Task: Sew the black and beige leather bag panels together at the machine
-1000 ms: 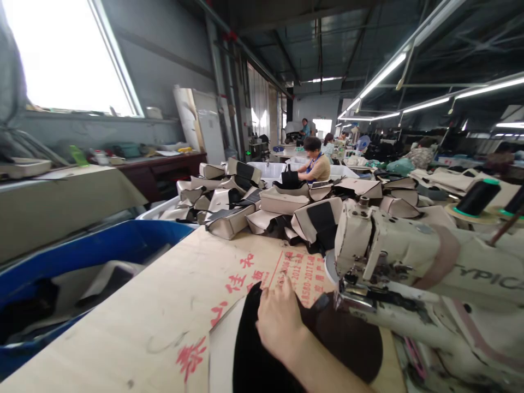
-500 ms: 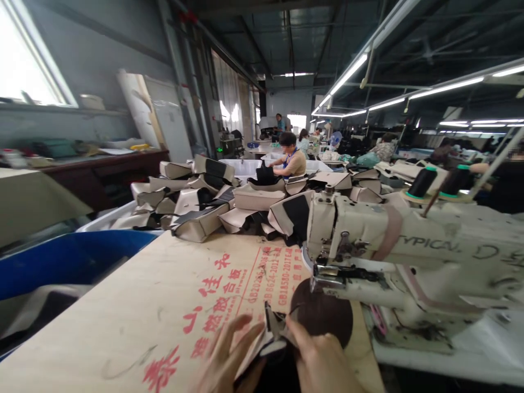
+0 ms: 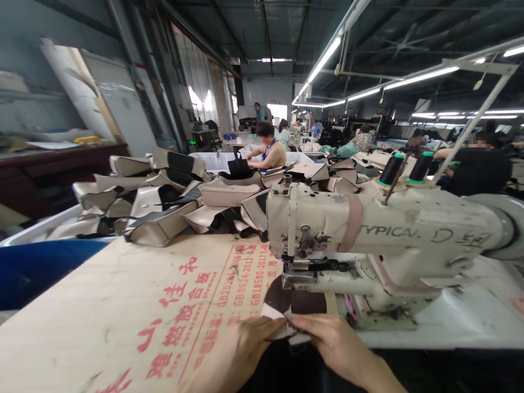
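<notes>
At the front edge of the plywood board, my left hand and my right hand meet over a small beige-and-black leather piece. The fingers of both hands pinch it, left and right thumbs and fingertips nearly touching. Part of the piece is covered by the fingers. Just beyond it lies a dark brown round pad, below the arm of a cream sewing machine. The piece is apart from the machine's needle area.
Beige and black sewn leather pieces are heaped behind the board. A blue bin stands at the left. Two black thread spools sit above the machine. A person in a tan shirt works beyond the heap.
My view has swung to the right. My left hand has closed in on the piece, and both hands now pinch it close together near the round pad.
</notes>
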### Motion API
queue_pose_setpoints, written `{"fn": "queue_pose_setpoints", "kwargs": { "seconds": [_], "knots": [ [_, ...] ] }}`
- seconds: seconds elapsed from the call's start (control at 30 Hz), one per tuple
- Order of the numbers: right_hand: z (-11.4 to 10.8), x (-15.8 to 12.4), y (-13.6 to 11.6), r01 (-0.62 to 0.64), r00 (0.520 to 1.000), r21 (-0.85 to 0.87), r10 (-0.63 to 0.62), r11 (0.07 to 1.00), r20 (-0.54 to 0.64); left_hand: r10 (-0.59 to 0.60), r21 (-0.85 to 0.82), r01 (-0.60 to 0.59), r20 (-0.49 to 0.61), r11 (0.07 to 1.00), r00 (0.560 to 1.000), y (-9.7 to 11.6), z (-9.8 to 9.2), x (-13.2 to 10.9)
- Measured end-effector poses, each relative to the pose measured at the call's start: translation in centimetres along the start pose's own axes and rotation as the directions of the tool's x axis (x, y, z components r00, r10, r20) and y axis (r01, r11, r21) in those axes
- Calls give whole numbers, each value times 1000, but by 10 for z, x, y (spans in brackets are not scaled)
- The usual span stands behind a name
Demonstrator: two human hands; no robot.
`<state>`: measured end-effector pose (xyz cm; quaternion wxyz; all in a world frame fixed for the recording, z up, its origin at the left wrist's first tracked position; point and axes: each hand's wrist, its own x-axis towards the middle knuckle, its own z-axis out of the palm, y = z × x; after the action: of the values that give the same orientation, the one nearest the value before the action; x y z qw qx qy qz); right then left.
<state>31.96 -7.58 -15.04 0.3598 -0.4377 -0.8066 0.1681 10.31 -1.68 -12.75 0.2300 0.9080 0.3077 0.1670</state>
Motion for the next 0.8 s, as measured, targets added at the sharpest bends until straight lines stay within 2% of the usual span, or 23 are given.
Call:
{"fn": "queue_pose_setpoints", "kwargs": {
  "seconds": [0.2,0.3,0.4,0.47,0.57,0.7,0.8],
  "knots": [
    [-7,4,7,54,996,-94,-47,994,72,6,-79,-6,6,997,1000,4,-11,7],
    [-8,2,6,45,991,-124,-28,991,133,62,-59,-60,31,996,998,8,-11,12],
    [-8,2,4,60,989,-142,-39,988,146,113,2,-114,39,994,993,19,-8,16],
    [-7,3,3,97,989,-173,-76,980,124,42,18,-42,5,999,999,27,-5,19],
    [-5,3,2,123,992,-236,-111,964,64,-146,-94,141,-39,985,989,36,0,26],
    [-2,1,1,63,998,-258,-60,964,21,-352,-279,367,102,887,930,34,0,40],
    [1,-4,2,-65,997,-191,58,979,-42,-416,-346,459,195,818,888,29,-1,47]
  ]
}}
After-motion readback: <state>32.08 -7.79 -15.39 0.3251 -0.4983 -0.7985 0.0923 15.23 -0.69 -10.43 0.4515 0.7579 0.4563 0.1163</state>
